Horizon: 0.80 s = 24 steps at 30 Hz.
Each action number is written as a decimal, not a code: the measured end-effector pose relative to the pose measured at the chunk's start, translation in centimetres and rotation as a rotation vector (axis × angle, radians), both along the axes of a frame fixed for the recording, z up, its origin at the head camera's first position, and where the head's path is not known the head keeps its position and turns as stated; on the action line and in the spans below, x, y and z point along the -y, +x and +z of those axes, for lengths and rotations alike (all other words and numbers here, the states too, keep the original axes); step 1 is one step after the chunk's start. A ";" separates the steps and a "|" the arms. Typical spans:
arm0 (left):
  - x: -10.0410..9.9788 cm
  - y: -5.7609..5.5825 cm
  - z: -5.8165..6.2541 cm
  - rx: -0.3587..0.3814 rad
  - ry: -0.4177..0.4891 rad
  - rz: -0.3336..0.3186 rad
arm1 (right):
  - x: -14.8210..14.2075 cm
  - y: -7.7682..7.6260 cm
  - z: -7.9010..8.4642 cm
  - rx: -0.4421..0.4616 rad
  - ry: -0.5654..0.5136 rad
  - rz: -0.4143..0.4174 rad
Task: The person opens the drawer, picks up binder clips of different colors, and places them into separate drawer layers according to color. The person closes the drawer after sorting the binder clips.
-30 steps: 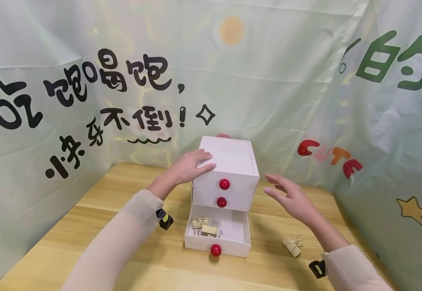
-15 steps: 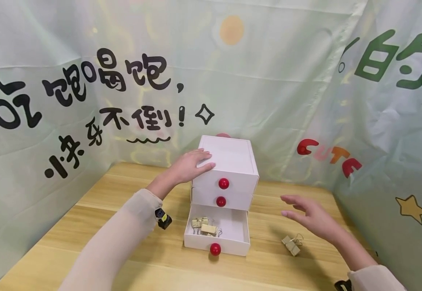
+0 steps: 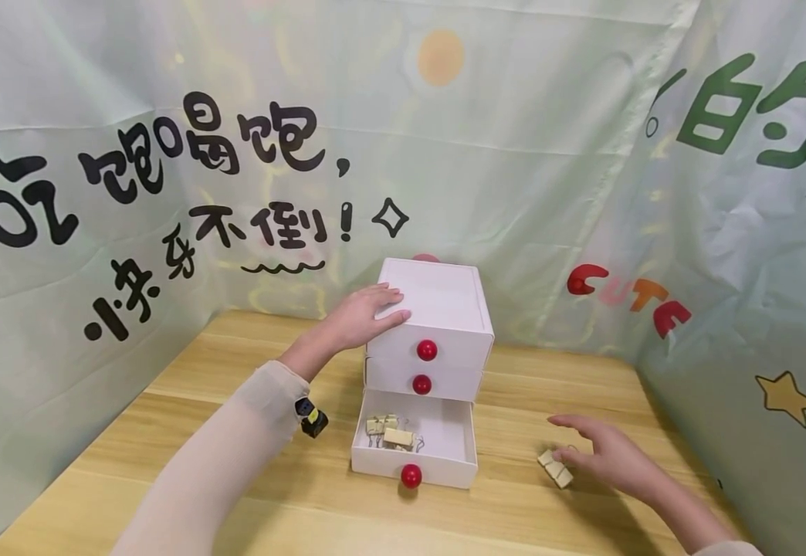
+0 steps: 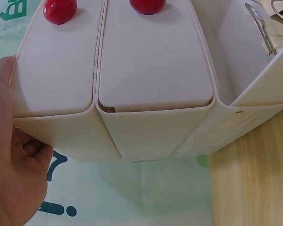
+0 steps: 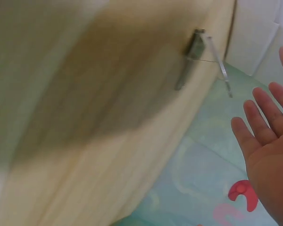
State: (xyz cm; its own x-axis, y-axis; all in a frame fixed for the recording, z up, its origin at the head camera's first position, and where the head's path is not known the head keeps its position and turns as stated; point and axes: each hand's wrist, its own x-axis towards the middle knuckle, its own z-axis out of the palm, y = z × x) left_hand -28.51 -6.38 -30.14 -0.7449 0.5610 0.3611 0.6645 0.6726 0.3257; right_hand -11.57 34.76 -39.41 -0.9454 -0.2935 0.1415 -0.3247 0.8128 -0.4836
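My left hand (image 3: 359, 316) rests on the top left edge of a white drawer unit (image 3: 438, 293), its fingers lying along the top. The thumb sits near the front edge in the left wrist view. The unit's bottom drawer (image 3: 455, 432) is pulled out and holds beige binder clips (image 3: 399, 439). To the right, my right hand (image 3: 611, 455) hovers with fingers extended at a beige binder clip (image 3: 557, 472) on the table. Its thumb overlaps the clip in the head view. The right wrist view shows the fingers apart from that clip (image 5: 196, 45).
The upper two drawers are closed and bear red round knobs (image 3: 427, 350). Another red knob (image 3: 411, 476) is on the pulled-out drawer. The wooden table (image 3: 292, 494) meets printed cloth (image 3: 514, 154) at the back and sides.
My right hand has moved away from beside the drawer unit, right and down to the binder clip on the table. The left hand has stayed on the unit.
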 end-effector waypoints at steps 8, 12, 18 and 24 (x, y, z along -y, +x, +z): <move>0.0 0.1 0.1 0.012 -0.013 0.007 | -0.8 0.3 -1.7 0.016 0.065 0.055; 0.0 0.2 0.1 0.015 -0.011 0.011 | -0.9 0.4 -2.4 0.015 0.110 0.085; 0.0 0.2 0.0 0.016 0.005 0.011 | -1.1 0.2 -3.2 -0.015 0.146 0.138; 0.0 0.2 0.0 0.018 0.009 0.016 | -1.3 -0.2 -3.4 0.034 0.163 0.166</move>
State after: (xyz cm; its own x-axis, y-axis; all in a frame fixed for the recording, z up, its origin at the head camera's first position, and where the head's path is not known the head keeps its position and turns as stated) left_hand -28.30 -6.35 -30.17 -0.7602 0.5455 0.3529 0.6475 0.6802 0.3435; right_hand -11.78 36.03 -42.80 -0.8859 -0.4614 0.0480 -0.4458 0.8181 -0.3633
